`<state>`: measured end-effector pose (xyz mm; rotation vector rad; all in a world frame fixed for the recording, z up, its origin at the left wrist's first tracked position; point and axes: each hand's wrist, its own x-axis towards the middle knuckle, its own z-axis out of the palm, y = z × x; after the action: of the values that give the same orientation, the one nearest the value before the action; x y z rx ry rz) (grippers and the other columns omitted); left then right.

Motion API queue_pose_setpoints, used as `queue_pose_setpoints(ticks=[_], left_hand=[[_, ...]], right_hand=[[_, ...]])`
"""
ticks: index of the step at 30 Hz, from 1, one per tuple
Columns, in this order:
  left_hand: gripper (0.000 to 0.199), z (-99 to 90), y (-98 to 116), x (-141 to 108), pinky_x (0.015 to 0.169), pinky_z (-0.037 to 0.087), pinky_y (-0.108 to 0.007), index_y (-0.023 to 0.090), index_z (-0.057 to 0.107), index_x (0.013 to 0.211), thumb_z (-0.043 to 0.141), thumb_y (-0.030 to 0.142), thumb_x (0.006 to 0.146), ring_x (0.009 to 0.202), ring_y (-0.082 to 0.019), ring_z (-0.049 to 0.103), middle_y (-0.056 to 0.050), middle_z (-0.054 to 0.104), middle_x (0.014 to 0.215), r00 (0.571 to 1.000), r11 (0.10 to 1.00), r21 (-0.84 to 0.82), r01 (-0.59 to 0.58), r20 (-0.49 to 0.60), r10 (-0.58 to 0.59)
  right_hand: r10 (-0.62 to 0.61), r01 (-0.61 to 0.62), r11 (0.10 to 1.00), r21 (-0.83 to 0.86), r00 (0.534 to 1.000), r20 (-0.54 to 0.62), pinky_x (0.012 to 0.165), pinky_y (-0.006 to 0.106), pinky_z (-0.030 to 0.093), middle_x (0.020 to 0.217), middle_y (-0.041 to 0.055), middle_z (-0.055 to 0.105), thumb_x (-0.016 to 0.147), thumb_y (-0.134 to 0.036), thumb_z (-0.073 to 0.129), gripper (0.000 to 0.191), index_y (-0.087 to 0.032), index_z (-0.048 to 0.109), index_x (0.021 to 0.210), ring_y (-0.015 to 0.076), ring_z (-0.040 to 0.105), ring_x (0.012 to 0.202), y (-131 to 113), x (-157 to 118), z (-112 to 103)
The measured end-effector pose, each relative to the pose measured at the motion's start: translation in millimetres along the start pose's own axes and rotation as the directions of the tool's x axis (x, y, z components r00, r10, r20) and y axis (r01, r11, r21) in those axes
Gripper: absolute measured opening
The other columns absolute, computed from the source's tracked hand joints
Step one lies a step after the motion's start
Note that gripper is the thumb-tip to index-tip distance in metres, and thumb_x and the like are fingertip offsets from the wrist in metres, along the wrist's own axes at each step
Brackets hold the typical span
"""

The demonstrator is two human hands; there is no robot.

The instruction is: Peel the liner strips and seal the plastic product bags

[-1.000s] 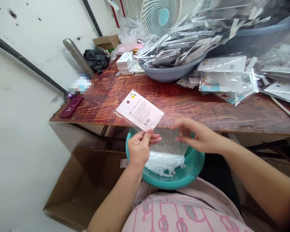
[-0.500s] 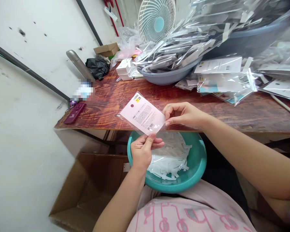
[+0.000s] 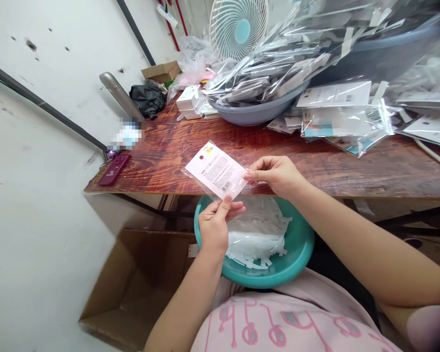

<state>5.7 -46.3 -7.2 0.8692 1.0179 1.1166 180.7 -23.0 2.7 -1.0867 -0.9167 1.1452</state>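
Observation:
A printed card in a clear plastic sleeve is held tilted over the table's front edge, its barcode and text facing up. My left hand pinches its lower edge, thumb on top and fingers beneath. At the right edge of the sleeve, my right hand is closed with thumb and index finger pressed together on the plastic. Below my hands, a teal basin contains many white paper strips.
On the wooden table stand a grey-blue basin heaped with bagged cards, a white fan, a small white box and a dark red phone. Packaged cards lie at right. A cardboard box is at lower left.
My right thumb and fingers have shifted slightly along the sleeve's right edge, with the thumb now over the card's edge. The card has tilted a little; my left hand keeps its pinch.

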Motion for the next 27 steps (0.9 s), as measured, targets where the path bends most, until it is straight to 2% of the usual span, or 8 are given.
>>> queue_pose_setpoints(ticks=[6,11,14,17,19,22,24,27], left_hand=[[0.017,0.4,-1.7,3.4,0.079,0.054,-0.033,0.018,0.074,0.078,0.072,0.034,0.073,0.081,-0.021,0.07,-0.006,0.075,0.08,0.997,0.999,-0.017,-0.04,-0.063,0.039],[0.013,-3.6,-4.6,7.4,0.079,0.054,-0.034,0.021,0.074,0.075,0.072,0.033,0.073,0.083,-0.021,0.069,-0.004,0.074,0.083,0.995,0.999,-0.019,-0.043,-0.093,0.042],[0.014,-4.8,-3.1,9.5,0.077,0.054,-0.035,0.021,0.074,0.081,0.07,0.032,0.074,0.09,-0.023,0.068,-0.004,0.073,0.094,0.997,0.995,-0.09,-0.031,-0.075,0.024],[0.014,-3.6,1.9,10.7,0.075,0.056,-0.035,0.022,0.072,0.086,0.068,0.03,0.076,0.094,-0.024,0.067,-0.005,0.072,0.102,1.0,0.981,-0.195,0.005,-0.026,-0.01],[0.012,-3.3,6.1,10.6,0.075,0.056,-0.034,0.021,0.072,0.084,0.069,0.027,0.075,0.089,-0.021,0.068,-0.004,0.072,0.1,0.999,0.964,-0.262,0.046,-0.003,-0.048],[0.012,-5.4,12.3,8.3,0.077,0.055,-0.032,0.019,0.072,0.082,0.071,0.023,0.071,0.078,-0.017,0.069,-0.003,0.074,0.09,0.996,0.945,-0.314,0.092,0.018,-0.091],[0.013,-7.5,16.0,5.2,0.077,0.055,-0.031,0.016,0.072,0.08,0.073,0.022,0.069,0.071,-0.016,0.069,-0.003,0.074,0.083,0.997,0.953,-0.293,0.078,0.035,-0.071],[0.016,-6.9,20.7,-0.7,0.076,0.055,-0.03,0.015,0.072,0.081,0.075,0.022,0.067,0.071,-0.016,0.069,-0.004,0.074,0.081,0.996,0.982,-0.188,0.035,0.088,-0.019]], right_hand=[[0.025,-0.018,0.998,0.06,0.991,-0.131,0.047,0.025,0.045,0.05,-0.0009,0.061,0.042,-0.025,0.088,0.031,-0.015,0.06,0.052,0.0104,0.054,0.045,10.5,2.3,14.2],[0.028,-0.014,0.998,0.062,0.974,-0.226,0.045,0.026,0.045,0.049,-0.0014,0.06,0.044,-0.024,0.086,0.031,-0.016,0.057,0.052,0.0112,0.055,0.045,14.1,0.2,24.6],[0.019,0.006,0.995,0.096,0.965,-0.263,0.046,0.026,0.045,0.054,-0.0015,0.061,0.045,-0.023,0.085,0.031,-0.016,0.056,0.052,0.011,0.055,0.047,14.5,-4.6,29.5],[-0.046,0.098,0.981,0.165,0.956,-0.291,0.052,0.026,0.048,0.061,-0.0021,0.064,0.047,-0.019,0.084,0.031,-0.017,0.053,0.051,0.01,0.057,0.053,11.8,-12.1,35.1],[-0.074,0.149,0.96,0.237,0.952,-0.299,0.055,0.025,0.049,0.062,-0.0029,0.064,0.049,-0.015,0.082,0.031,-0.017,0.051,0.053,0.0097,0.058,0.055,7.8,-18.4,38.8],[-0.035,0.132,0.921,0.367,0.965,-0.26,0.053,0.023,0.047,0.059,-0.005,0.062,0.05,-0.01,0.081,0.035,-0.019,0.05,0.061,0.0092,0.057,0.053,0.1,-28.1,41.4],[0.004,0.097,0.897,0.432,0.974,-0.226,0.052,0.021,0.047,0.059,-0.006,0.062,0.05,-0.008,0.08,0.038,-0.02,0.049,0.068,0.0087,0.057,0.052,-4.2,-33.8,40.3],[0.017,0.07,0.895,0.44,0.981,-0.191,0.056,0.021,0.048,0.062,-0.0058,0.061,0.051,-0.009,0.08,0.038,-0.02,0.052,0.075,0.0082,0.057,0.057,-7.4,-40.6,37.0]])
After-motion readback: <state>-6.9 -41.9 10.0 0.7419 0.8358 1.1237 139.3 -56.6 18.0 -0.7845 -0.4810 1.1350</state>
